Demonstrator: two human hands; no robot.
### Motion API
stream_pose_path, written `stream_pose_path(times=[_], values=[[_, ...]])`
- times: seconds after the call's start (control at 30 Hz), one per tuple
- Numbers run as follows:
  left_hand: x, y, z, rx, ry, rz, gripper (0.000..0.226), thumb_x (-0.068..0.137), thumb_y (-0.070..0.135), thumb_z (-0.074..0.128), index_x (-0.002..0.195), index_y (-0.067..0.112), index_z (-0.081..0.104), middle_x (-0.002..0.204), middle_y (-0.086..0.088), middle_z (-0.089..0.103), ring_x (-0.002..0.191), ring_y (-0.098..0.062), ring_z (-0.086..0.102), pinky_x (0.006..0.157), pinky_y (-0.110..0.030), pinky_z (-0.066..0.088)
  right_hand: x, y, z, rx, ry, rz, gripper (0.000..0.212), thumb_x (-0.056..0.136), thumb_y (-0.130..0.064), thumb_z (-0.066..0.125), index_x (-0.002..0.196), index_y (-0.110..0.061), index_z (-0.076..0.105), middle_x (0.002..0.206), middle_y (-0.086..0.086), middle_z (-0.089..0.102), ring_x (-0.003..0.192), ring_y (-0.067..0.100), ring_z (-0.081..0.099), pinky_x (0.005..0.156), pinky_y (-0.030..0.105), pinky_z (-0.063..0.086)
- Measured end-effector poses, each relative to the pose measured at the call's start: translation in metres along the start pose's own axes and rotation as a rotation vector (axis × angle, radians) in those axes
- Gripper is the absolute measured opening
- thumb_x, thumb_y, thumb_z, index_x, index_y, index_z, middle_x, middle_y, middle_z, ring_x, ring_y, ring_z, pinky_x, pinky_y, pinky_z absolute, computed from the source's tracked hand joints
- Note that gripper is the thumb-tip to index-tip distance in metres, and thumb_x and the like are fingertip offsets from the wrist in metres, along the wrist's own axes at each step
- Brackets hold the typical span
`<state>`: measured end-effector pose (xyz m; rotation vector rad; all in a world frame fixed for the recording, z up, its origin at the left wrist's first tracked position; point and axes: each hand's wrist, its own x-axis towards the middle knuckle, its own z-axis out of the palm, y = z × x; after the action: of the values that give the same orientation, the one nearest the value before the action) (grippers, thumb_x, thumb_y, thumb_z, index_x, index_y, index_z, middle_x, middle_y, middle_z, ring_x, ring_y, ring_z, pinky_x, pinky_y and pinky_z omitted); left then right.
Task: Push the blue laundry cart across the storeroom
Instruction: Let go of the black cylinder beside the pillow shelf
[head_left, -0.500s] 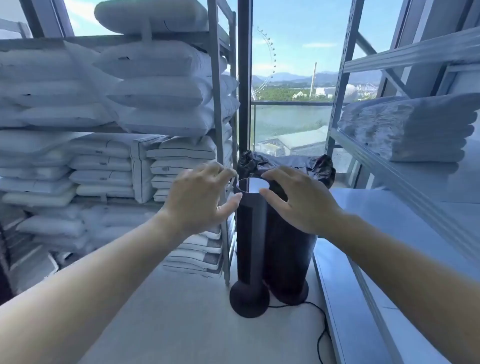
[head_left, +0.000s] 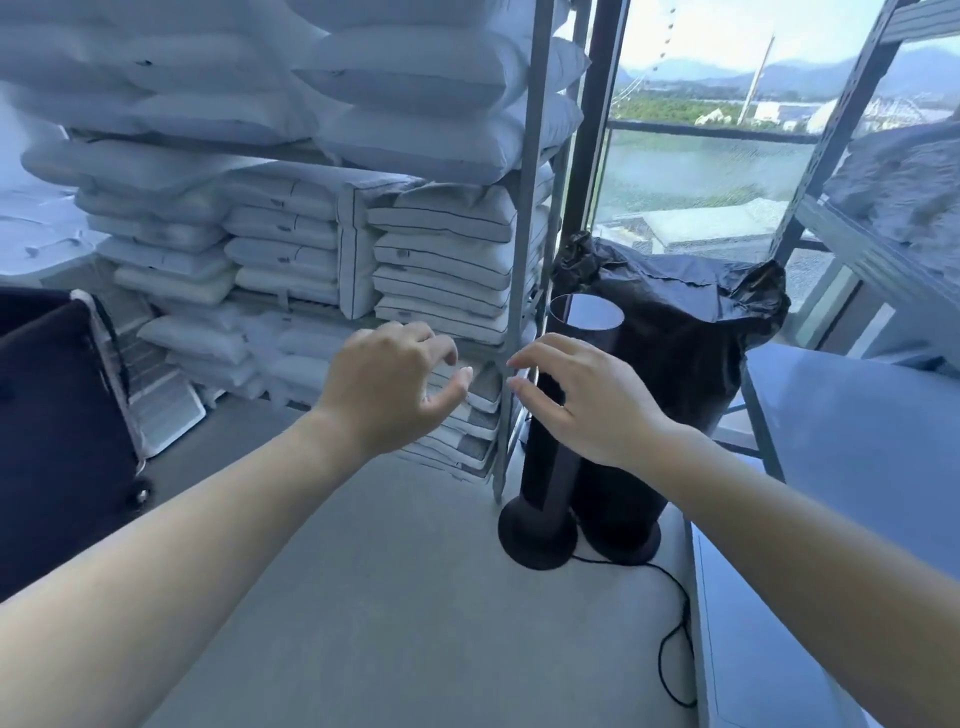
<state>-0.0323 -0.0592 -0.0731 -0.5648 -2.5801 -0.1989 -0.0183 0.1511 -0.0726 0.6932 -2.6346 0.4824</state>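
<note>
Both bare forearms reach forward, palms down. The left hand (head_left: 387, 387) hangs just left of the shelf post (head_left: 519, 260), fingers curled and spread, gripping nothing. The right hand (head_left: 582, 397) hovers just right of it, equally loose and empty.

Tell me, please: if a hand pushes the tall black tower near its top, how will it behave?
The tall black tower would probably tip rather than slide: it is narrow and high on a small round base. Its cord on the floor may tug. It looks rigid.

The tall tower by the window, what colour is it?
Black, tower and round base alike, seen in the head view.
</note>
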Motion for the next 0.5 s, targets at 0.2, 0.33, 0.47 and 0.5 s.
stream_pose_path(times=[0.2,0.33,0.47,0.5], values=[[0.004,-0.057,0.024,0.000,-0.040,-0.084,0.061,0.080,0.057,0.021,0.102,0.019,0.063,0.095,0.000,0.067,0.088,-0.023,0.060,0.074,-0.033,0.039,0.053,-0.011,0.055,0.053,-0.067,-0.039,0.033,0.095,-0.041,0.046,0.118,-0.020,0.058,0.117,-0.006,0.060,0.109,0.014,0.054,0.084,0.031,0.045],[0.016,-0.109,0.040,-0.014,-0.048,-0.131,0.063,0.080,0.058,0.019,0.104,0.019,0.063,0.099,0.000,0.067,0.092,-0.023,0.060,0.076,-0.034,0.040,0.109,-0.019,0.095,0.052,-0.099,-0.088,0.036,0.095,-0.044,0.044,0.120,-0.022,0.055,0.120,-0.006,0.058,0.109,0.015,0.054,0.084,0.033,0.046],[0.031,-0.178,0.047,-0.009,-0.045,-0.198,0.063,0.082,0.057,0.021,0.106,0.017,0.063,0.100,-0.001,0.067,0.092,-0.024,0.062,0.077,-0.035,0.044,0.181,-0.034,0.134,0.066,-0.144,-0.148,0.037,0.095,-0.046,0.042,0.122,-0.023,0.054,0.123,-0.006,0.057,0.111,0.016,0.053,0.082,0.032,0.044],[0.034,-0.196,0.047,-0.004,-0.050,-0.223,0.063,0.082,0.058,0.021,0.107,0.017,0.063,0.101,0.000,0.066,0.093,-0.023,0.061,0.077,-0.035,0.045,0.201,-0.038,0.144,0.077,-0.153,-0.164,0.038,0.095,-0.046,0.042,0.123,-0.023,0.053,0.124,-0.006,0.057,0.111,0.016,0.053,0.082,0.032,0.044]])
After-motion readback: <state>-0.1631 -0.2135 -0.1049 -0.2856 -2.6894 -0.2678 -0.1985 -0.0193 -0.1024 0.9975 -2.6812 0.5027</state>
